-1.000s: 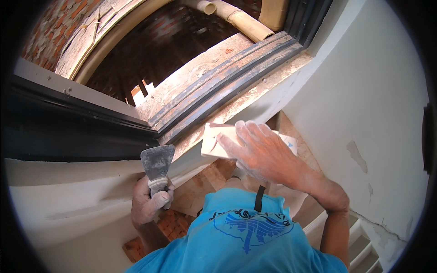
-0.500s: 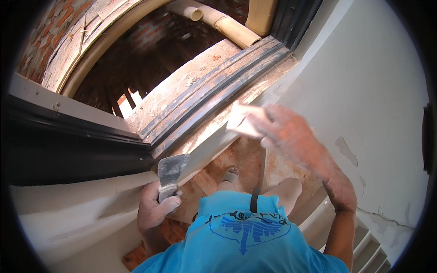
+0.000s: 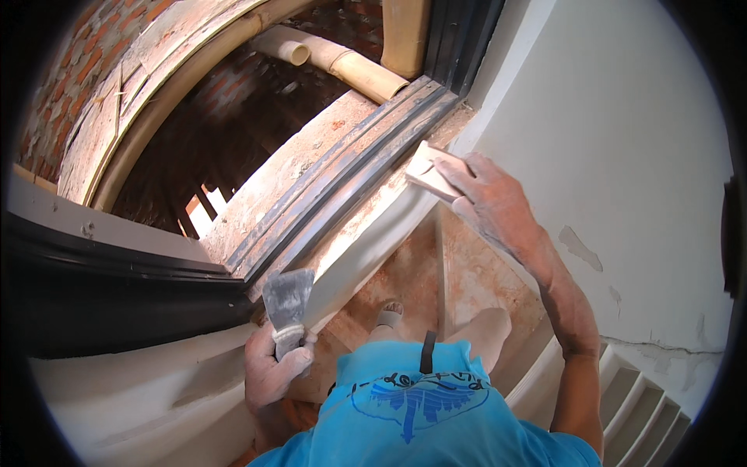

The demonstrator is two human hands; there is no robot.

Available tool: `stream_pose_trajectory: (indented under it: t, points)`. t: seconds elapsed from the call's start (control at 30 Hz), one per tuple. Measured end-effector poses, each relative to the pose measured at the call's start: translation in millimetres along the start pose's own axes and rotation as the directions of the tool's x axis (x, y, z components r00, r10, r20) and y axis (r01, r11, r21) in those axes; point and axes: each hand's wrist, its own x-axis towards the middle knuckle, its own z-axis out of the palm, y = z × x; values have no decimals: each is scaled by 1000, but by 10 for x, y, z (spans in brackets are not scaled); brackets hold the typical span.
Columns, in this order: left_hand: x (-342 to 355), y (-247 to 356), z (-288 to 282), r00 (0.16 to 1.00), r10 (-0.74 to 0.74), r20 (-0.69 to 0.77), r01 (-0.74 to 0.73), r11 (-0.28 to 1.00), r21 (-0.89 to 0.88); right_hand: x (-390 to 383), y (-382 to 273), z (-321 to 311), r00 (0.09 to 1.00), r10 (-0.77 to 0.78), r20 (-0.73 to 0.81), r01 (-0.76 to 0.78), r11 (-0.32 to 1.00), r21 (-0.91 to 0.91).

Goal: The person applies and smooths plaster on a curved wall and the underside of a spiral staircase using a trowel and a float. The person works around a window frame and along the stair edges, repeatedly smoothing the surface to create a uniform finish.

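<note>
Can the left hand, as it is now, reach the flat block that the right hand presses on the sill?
Probably not without moving. The left hand is low, gripping a putty knife, while the block sits far up the white sill edge under the right hand. Nothing blocks the way; only the gap.

A white plastered window ledge runs diagonally from lower left to upper centre of the frame, beside a dark window track. A pale sanding block lies flat on its upper end.
</note>
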Motion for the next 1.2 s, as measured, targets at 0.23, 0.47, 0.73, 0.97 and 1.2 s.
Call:
stream_pose_trajectory:
  t: [0.23, 0.47, 0.73, 0.97, 1.2]
  points:
    - [252, 91, 140, 987, 159, 37, -159, 987, 4, 168, 513, -57, 943, 332, -29, -331, 942, 54]
    - [388, 88, 219, 991, 133, 10, -133, 988, 77, 366, 968, -168, 981, 186, 55, -191, 879, 438]
    - [514, 12, 259, 976, 218, -23, -217, 975, 41, 280, 984, -465, 965, 260, 21, -237, 841, 486]
    - [593, 38, 238, 957, 290, -25, -290, 957, 18, 266, 932, -184, 999, -30, 19, 16, 859, 512]
    - [602, 39, 218, 940, 340, -34, -340, 940, 29, 392, 757, -148, 982, 175, 67, -181, 978, 107]
